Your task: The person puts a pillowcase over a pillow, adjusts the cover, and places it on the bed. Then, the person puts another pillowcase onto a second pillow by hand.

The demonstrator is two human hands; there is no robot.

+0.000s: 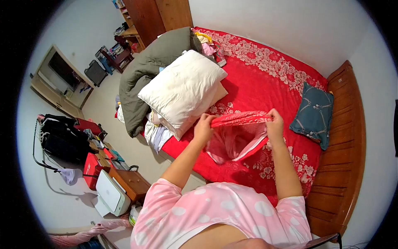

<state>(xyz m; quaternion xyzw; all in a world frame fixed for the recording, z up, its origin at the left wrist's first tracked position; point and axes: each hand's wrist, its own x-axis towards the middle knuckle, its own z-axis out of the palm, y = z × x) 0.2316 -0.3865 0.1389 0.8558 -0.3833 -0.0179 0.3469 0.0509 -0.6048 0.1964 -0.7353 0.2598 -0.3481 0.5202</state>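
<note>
Both my hands hold up a red floral pillowcase (238, 143) by its top edge, in front of me over the bed. My left hand (203, 129) grips the left corner and my right hand (275, 125) the right corner, fingers closed on the cloth. Below the taut edge the fabric sags, showing a paler pink inside and a white trim. Left of it, a bare white pillow (184, 89) lies on a stack with other bedding, close to my left hand. A dark teal pillow (313, 114) rests to the right of my right hand.
Under everything is a bed with a red floral sheet (257, 87); its wooden headboard (346, 145) stands at right. A grey-green quilt (141, 85) is heaped at left. A printer (111, 193), a wooden cabinet (130, 182) and a clothes rack (35, 145) stand further left.
</note>
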